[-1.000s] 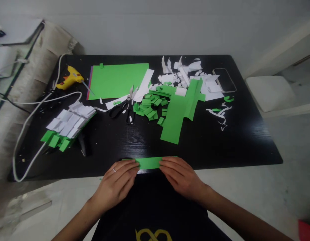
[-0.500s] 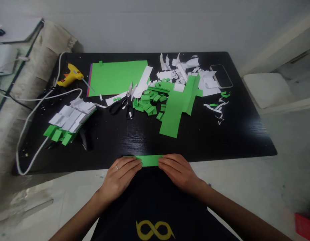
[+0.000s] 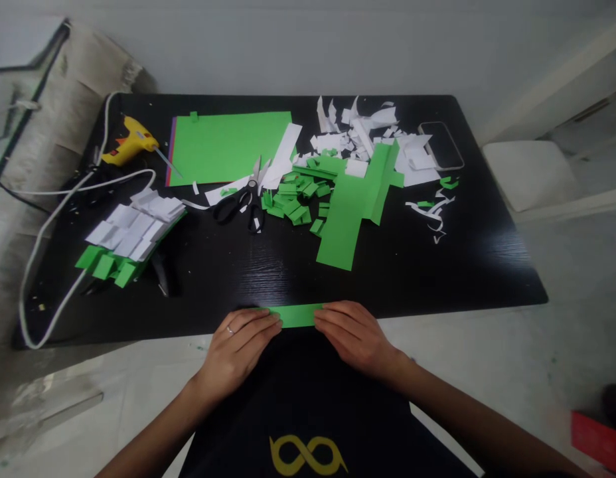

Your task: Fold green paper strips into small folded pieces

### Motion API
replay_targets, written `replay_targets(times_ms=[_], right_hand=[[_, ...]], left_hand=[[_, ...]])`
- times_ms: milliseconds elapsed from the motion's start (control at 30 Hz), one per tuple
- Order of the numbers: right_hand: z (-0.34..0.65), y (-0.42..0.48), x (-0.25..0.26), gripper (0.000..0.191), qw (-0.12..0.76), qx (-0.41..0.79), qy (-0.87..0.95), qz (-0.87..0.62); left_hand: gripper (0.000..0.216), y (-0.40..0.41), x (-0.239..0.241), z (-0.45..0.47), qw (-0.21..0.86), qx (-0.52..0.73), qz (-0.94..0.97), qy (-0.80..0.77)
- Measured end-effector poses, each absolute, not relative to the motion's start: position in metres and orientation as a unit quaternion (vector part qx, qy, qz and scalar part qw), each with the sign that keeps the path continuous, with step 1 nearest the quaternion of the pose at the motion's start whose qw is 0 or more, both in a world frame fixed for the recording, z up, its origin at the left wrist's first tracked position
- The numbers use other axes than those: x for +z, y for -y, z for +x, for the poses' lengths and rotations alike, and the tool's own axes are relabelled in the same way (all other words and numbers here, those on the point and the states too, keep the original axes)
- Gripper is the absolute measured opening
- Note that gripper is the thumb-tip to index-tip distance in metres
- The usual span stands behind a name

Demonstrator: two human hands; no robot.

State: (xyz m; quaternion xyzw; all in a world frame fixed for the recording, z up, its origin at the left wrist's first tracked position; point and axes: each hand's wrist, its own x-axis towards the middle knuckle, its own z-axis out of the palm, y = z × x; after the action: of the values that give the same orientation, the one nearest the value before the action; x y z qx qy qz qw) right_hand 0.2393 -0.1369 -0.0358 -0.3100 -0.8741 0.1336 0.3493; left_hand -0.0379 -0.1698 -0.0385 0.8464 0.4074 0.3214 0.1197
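A narrow green paper strip (image 3: 298, 316) lies along the front edge of the black table, its ends covered by my hands. My left hand (image 3: 244, 342) grips the left end, fingers together on top and a ring on one finger; its thumb is hidden. Over the right end, my right hand (image 3: 356, 335) holds the strip the same way. Beyond them lie a larger folded green paper piece (image 3: 345, 219), a heap of small folded green paper pieces (image 3: 293, 199) and black-handled scissors (image 3: 248, 196) with their blades apart.
At the left, a yellow glue gun (image 3: 130, 143) with a white cord lies behind a layered white-and-green paper piece (image 3: 133, 229). Green sheets (image 3: 228, 146) are stacked at the back. White paper scraps (image 3: 360, 133) and a phone (image 3: 442, 146) are at the back right.
The view has shifted slightly, so the table items sit a little further left and higher. Both hands keep their hold on the green strip, which looks much the same.
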Motion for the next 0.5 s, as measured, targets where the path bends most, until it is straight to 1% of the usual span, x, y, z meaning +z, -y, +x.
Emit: replay_targets(times_ms=[367, 500], right_hand=[[0.2440, 0.1364, -0.0439, 0.027, 0.354, 0.134, 0.876, -0.298], [0.2445, 0.1348, -0.0425, 0.024, 0.361, 0.142, 0.873, -0.294]], left_hand=[[0.024, 0.1711, -0.0415, -0.0380, 0.124, 0.323, 0.844, -0.410], [0.026, 0.1714, -0.0423, -0.0392, 0.122, 0.312, 0.849, -0.409]])
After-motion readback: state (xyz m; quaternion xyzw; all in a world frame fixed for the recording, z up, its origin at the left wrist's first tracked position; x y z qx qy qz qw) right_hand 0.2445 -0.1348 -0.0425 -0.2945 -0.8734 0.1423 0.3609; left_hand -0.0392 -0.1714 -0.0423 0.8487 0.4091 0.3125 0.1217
